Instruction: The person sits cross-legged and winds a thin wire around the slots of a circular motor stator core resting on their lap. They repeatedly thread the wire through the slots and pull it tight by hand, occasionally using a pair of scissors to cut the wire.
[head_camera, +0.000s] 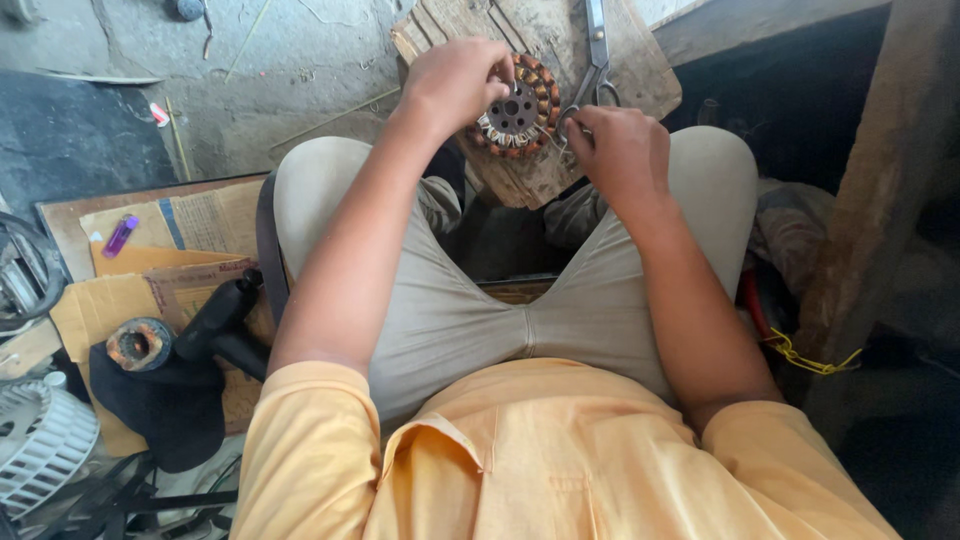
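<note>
A person in a yellow-orange shirt (520, 450) and beige trousers (470, 310) sits with knees apart, looking down at a worn wooden board (540, 170) that lies at twelve o'clock, just beyond the knees. On the board rests a round motor stator (515, 112), ringed with copper-coloured coils around a dark hub with small holes.

The left hand (455, 80) lies over the stator's ten o'clock edge, fingers curled and drawn together on the rim; whether it pinches a wire there cannot be told. The right hand (615, 150) sits at the stator's four o'clock side, fingers bunched tight near the coils, seemingly on a thin wire, though the detail is too small to be sure.

A pair of scissors (597, 50) lies on the board at one o'clock from the stator, handles toward the right hand.

At nine o'clock from the person, flattened cardboard (150, 270) holds a small purple lighter (120, 236). Below it, at eight o'clock, a second wound coil (138, 343) rests on dark cloth, beside a black handled tool (215, 320). A white fan grille (40, 440) shows at the lower left edge. Yellow cord (810, 358) lies at three o'clock.
</note>
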